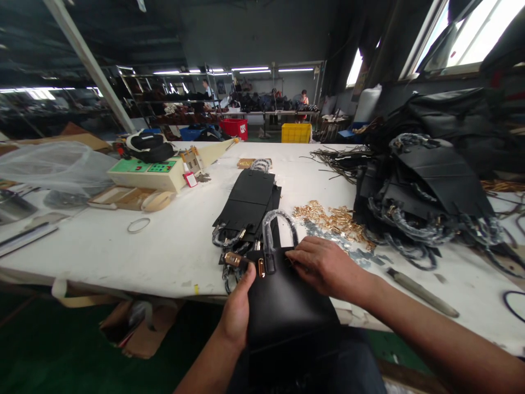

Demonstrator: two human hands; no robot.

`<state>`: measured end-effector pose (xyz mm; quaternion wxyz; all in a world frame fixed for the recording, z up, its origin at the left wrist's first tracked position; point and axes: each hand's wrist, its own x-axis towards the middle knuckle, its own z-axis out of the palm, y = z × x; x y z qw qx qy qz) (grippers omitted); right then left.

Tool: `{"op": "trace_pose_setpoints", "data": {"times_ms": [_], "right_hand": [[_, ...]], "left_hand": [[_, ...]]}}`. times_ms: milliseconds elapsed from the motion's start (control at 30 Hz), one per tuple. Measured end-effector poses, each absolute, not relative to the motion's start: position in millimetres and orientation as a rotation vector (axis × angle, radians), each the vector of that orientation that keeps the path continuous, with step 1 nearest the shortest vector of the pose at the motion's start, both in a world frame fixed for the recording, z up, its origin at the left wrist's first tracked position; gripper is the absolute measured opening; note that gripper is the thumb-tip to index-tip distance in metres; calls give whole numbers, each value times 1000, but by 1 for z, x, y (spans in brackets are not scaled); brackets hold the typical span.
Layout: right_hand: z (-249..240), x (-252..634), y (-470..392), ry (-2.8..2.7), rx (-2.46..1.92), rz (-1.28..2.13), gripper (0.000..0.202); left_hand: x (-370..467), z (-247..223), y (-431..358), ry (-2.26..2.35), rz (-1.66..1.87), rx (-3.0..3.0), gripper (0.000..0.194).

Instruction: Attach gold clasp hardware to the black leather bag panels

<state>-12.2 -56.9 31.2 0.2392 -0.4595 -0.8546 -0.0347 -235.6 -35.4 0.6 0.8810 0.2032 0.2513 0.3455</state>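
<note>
Black panel (287,301) | left hand (238,312) grasping its left edge | right hand (322,265) pinching its top edge

On my white tabletop (184,241) I see stacked black panels (248,205) mid-frame, gold fittings (342,220) right of centre, a long tool (426,294) lower right, a cream machine (143,180) at left.

Left hand (237,309): bare, thumb (246,282) rounded at the tip
Right hand (326,268): bare, knuckles rounded
Forearms (418,323): uncovered as far as the view reaches
Lap clothing (359,361): dark, bluish-black, its cut too dim to tell
</note>
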Motion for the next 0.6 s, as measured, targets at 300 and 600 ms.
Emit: {"op": "trace_pose_setpoints", "data": {"times_ms": [300, 600], "right_hand": [[18, -16, -55, -2291, -1276, -162, 16], [14, -23, -57, -2298, -1366, -127, 19]], "left_hand": [[-235, -2, -39, 552, 715, 433, 57], [-237, -6, -42, 563, 762, 428, 58]]}}
